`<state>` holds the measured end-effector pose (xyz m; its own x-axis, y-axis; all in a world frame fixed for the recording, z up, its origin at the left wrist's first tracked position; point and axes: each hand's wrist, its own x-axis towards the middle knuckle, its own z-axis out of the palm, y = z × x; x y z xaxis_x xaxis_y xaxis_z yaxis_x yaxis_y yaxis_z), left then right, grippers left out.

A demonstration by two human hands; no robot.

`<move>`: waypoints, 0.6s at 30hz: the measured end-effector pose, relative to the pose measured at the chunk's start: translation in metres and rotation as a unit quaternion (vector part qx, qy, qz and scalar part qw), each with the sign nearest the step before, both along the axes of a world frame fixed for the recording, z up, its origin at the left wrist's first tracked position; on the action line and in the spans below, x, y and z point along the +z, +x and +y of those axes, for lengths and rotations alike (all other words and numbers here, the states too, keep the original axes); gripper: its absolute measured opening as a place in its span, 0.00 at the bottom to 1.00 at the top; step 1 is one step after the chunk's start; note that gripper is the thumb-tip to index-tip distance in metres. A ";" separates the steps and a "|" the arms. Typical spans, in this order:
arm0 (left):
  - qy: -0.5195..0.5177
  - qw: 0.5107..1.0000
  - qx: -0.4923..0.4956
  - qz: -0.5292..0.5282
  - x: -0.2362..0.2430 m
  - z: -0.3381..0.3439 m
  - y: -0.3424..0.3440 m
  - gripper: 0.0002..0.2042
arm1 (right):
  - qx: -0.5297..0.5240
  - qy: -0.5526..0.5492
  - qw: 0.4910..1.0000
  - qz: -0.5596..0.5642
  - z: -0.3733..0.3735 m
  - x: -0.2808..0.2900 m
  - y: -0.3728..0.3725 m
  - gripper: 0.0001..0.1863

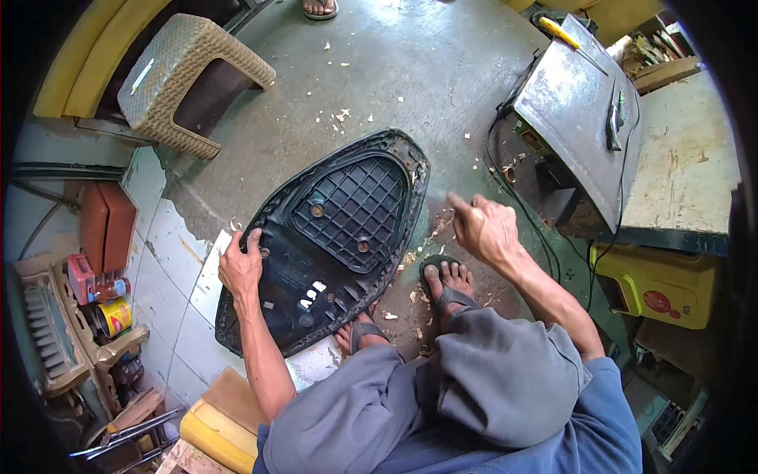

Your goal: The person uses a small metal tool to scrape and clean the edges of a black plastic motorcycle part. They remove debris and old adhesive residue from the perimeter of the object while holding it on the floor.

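A black motorcycle seat [324, 245] lies tilted in front of my knees with its ribbed plastic underside up. Dark cover material is folded in around its rim, which looks ragged at the far tip. My left hand [241, 265] is closed over the seat's left edge, thumb on the underside and fingers around the rim. To the right of the seat, apart from it, I hold my right hand [485, 229] in the air. Its fingers are curled, with the index finger and thumb toward the seat; motion smears the fingertips, and whatever they may pinch is too unclear to name.
Scraps [343, 117] litter the floor. A woven-pattern plastic stool [185, 79] stands far left. On the right, a metal-topped bench [580, 103] carries a yellow-handled screwdriver [562, 33] and pliers [613, 118]; cables [525, 209] hang beside it. A yellow container [655, 288] sits below. Another person's foot [320, 9] shows at the top.
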<state>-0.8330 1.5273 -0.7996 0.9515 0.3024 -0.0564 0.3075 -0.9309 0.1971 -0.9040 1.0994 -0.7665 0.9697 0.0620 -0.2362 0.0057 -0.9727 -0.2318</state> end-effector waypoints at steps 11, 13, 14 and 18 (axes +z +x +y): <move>0.020 0.993 -0.049 -0.110 0.019 -0.018 -0.016 0.23 | 0.227 -0.181 0.952 0.096 0.045 -0.014 0.022 0.12; 0.021 0.993 -0.044 -0.108 0.015 -0.018 -0.017 0.22 | 0.256 -0.243 0.924 0.146 0.061 -0.018 0.021 0.11; 0.039 0.993 -0.049 -0.104 0.012 -0.017 -0.016 0.22 | 0.177 -0.258 0.944 0.102 0.068 -0.023 0.019 0.12; 0.015 0.995 -0.036 -0.095 0.000 -0.010 -0.002 0.29 | 0.045 -0.032 0.998 0.037 0.042 -0.047 -0.004 0.18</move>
<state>-0.8351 1.5172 -0.7995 0.9635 0.2309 0.1356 0.1987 -0.9559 0.2164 -0.9082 1.1414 -0.8132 0.9408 0.1303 -0.3129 0.0787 -0.9819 -0.1723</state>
